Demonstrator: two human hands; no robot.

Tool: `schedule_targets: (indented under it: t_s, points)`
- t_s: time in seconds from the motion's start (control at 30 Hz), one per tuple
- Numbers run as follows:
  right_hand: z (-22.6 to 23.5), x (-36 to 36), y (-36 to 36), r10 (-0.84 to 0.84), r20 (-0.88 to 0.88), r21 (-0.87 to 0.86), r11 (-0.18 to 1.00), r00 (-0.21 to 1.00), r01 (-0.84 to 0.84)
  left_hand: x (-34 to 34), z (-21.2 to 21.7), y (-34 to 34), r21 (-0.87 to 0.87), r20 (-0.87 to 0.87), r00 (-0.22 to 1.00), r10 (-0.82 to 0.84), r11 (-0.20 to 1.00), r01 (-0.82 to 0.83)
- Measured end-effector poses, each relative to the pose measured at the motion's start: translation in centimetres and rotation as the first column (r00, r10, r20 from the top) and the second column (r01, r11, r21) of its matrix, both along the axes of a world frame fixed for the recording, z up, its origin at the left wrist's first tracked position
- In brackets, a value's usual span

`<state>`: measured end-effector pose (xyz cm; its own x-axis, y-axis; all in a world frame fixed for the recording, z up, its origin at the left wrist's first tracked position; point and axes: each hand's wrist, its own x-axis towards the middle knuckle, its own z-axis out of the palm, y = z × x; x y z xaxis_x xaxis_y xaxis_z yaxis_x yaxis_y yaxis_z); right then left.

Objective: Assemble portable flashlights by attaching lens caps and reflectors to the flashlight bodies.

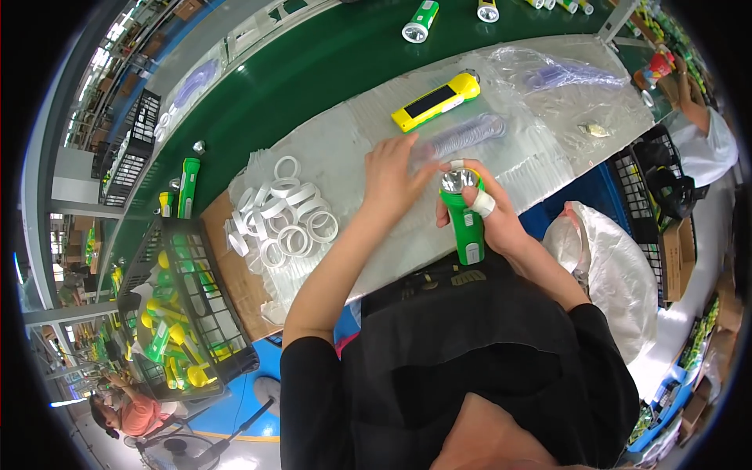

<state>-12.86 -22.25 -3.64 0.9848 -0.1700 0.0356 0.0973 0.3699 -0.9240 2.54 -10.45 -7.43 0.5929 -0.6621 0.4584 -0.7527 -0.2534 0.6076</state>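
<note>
My right hand (501,219) grips a green flashlight (468,235), its silver reflector head tilted up and away from me. White wraps cover parts of the thumb and a finger. My left hand (389,176) is beside the flashlight head, thumb and forefinger spread apart; its thumb reaches close to the rim. Just beyond my hands lies a row of clear round discs (470,135), partly behind the left fingers. Farther back is a yellow flashlight (435,102) with a dark panel. Left of my left forearm, white rings (294,240) lie in a loose pile.
A green conveyor (313,78) runs along the far side, carrying a green flashlight (421,21) and others. At left stands a black crate (211,290) of green and yellow flashlights. Clear plastic bags (556,69) lie at far right; a white sack (619,274) sits beside me. Other people work nearby.
</note>
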Motion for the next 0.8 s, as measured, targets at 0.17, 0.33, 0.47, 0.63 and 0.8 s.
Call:
schedule_targets:
  t_s: [0.17, 0.33, 0.47, 0.63, 0.8]
  points:
    - [0.6, -0.4, 0.4, -0.042, -0.014, -0.013, 0.999, 0.999, 0.042, 1.7, -2.4, -0.1, 0.077, 0.072, 0.997, -0.018, 0.997, 0.012]
    - [0.5, -0.4, 0.0, -0.014, -0.011, -0.019, 1.000, 1.000, 0.014, -0.5, 2.7, 1.9, -0.200, -0.356, 0.925, -0.130, 0.978, 0.060]
    - [1.1, 0.6, 1.2, 0.076, 0.013, -0.003, 0.997, 0.997, -0.076, -3.2, 6.0, 4.7, -0.188, -0.003, 0.961, -0.278, 0.944, 0.273]
    - [1.9, 1.8, 2.4, 0.203, 0.002, -0.038, 0.979, 0.979, -0.203, -3.8, 5.9, 6.9, -0.172, 0.180, 0.964, -0.197, 0.958, 0.228]
    - [1.5, 3.0, 3.2, 0.392, -0.025, -0.061, 0.918, 0.920, -0.393, -3.6, 4.6, 7.6, -0.270, 0.155, 0.959, -0.236, 0.924, 0.271]
